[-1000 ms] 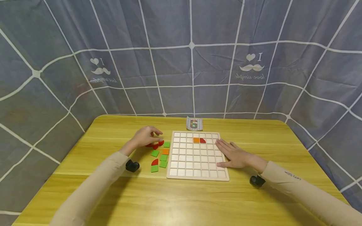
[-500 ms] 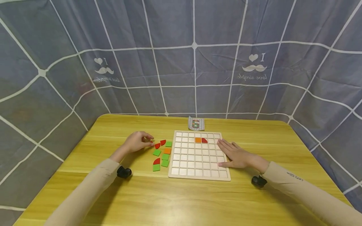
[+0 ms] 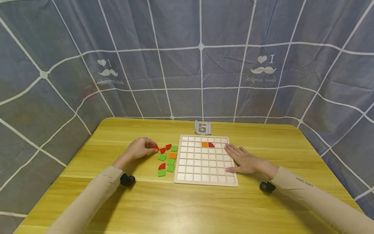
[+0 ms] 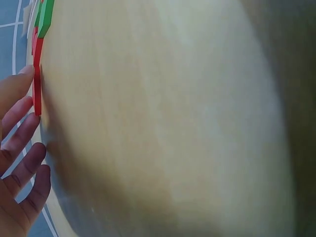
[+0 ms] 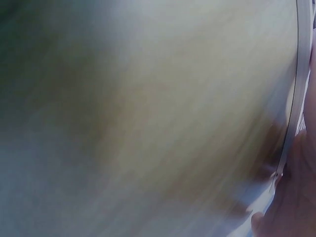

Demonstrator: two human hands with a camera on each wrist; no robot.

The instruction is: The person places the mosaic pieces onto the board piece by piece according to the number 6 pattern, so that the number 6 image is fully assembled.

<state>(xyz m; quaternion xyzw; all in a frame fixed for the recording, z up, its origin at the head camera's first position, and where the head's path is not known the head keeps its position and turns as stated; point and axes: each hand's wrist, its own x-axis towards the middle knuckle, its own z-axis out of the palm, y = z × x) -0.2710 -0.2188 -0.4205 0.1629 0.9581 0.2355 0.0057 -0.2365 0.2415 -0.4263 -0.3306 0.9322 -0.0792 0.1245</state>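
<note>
Yellow wooden table (image 3: 204, 208) w/ grid board (image 3: 205, 182) at centre. Right hand (image 3: 243, 160) flat, fingers straight, pressing board's right edge, prob. to steady it. Left hand (image 3: 139, 148) curled, pinching red quarter-circle piece (image 3: 156, 148) off loose pile left of board. Orange + red tiles (image 3: 207, 145) already slotted in top rows.
</note>
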